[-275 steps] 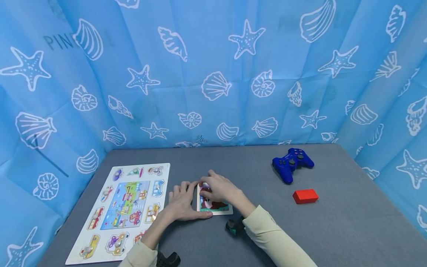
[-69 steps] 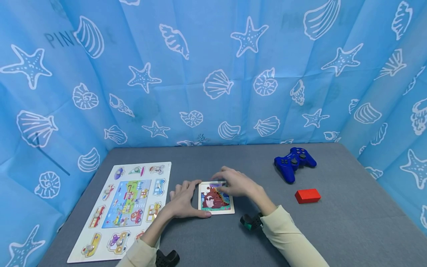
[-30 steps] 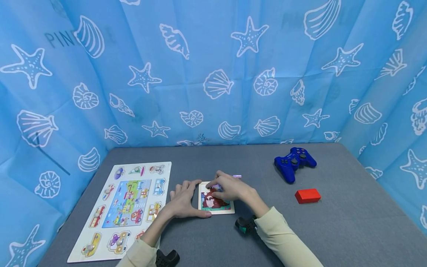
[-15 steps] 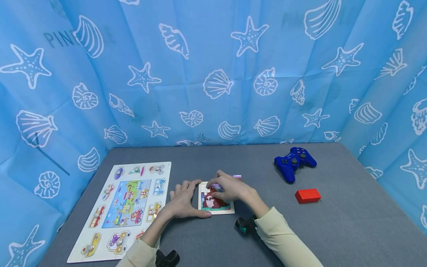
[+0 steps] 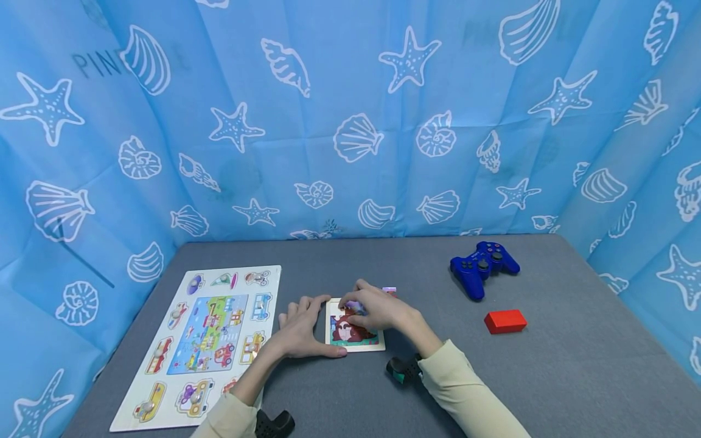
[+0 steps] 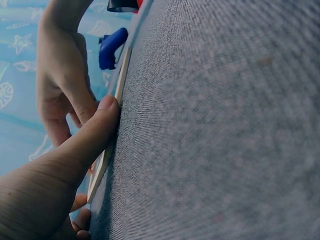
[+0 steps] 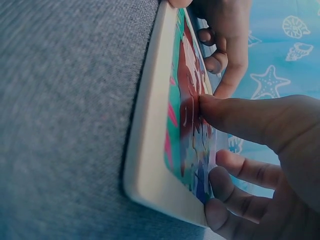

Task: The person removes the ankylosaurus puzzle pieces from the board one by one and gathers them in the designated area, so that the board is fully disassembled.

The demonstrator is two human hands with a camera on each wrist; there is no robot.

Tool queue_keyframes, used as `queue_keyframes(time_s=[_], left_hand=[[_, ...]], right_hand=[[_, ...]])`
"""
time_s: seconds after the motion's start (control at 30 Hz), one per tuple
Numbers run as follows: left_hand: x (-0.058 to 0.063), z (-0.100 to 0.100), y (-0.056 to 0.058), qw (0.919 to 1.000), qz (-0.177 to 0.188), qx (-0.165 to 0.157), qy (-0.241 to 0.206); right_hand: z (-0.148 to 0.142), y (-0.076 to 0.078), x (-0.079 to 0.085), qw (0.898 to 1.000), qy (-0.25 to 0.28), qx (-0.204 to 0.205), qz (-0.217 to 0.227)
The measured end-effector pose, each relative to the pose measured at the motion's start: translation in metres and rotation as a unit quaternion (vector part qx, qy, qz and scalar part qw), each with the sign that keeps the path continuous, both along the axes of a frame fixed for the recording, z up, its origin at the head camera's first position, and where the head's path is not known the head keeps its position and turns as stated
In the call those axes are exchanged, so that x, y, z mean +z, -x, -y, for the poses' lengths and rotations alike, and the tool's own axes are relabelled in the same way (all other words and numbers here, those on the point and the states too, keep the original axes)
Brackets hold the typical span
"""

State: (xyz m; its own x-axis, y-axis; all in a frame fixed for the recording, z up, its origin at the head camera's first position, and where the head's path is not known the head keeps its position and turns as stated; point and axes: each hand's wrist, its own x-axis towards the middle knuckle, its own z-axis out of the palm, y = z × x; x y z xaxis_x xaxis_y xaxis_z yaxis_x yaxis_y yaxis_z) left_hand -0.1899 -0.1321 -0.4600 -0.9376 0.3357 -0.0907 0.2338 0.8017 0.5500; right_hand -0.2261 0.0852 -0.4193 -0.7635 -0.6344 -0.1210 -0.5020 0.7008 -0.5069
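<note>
A small jigsaw puzzle (image 5: 345,330) in a pale wooden tray, with a red-brown dinosaur picture, lies flat on the table. My left hand (image 5: 300,330) braces the tray, its thumb (image 6: 106,104) at the near edge and its forefinger at the far left corner. Over the upper part of the puzzle, my right hand (image 5: 378,309) bends down with thumb and fingertips on a purple puzzle piece (image 5: 355,306). In the right wrist view the thumb (image 7: 215,107) rests on the picture. A bare pale patch shows at the tray's upper left. A loose piece (image 5: 389,289) lies just beyond the right hand.
A large white peg puzzle board (image 5: 207,333) with vehicle pieces lies at the left. Toward the right are a blue game controller (image 5: 482,267) and a red block (image 5: 504,322). A blue shell-patterned curtain (image 5: 350,121) hangs behind the grey table.
Since the second earliest frame my right hand has moved left and down over the puzzle, and the loose piece beyond it has come into view. Over the last second both hands stay put.
</note>
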Motion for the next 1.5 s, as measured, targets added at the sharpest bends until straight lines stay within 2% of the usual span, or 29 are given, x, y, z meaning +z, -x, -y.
queue_keyframes(time_s=[0.17, 0.77, 1.03, 1.5], left_hand=[[0.0059, -0.0022, -0.0025, 1.0, 0.007, 0.006, 0.004], [0.0061, -0.0022, -0.002, 0.9999, 0.011, 0.007, 0.002], [0.0061, -0.0025, -0.0023, 0.9999, 0.012, 0.009, 0.0], [0.0063, -0.0007, -0.0025, 1.0, 0.01, 0.001, 0.002]], right_hand=[[0.0, -0.0004, 0.001, 1.0, 0.003, 0.002, 0.0], [-0.0024, 0.0001, -0.0013, 1.0, 0.01, 0.002, 0.0], [-0.0034, 0.0, -0.0019, 1.0, 0.015, -0.015, -0.003], [-0.0052, -0.0003, -0.0001, 0.999, 0.028, 0.011, -0.021]])
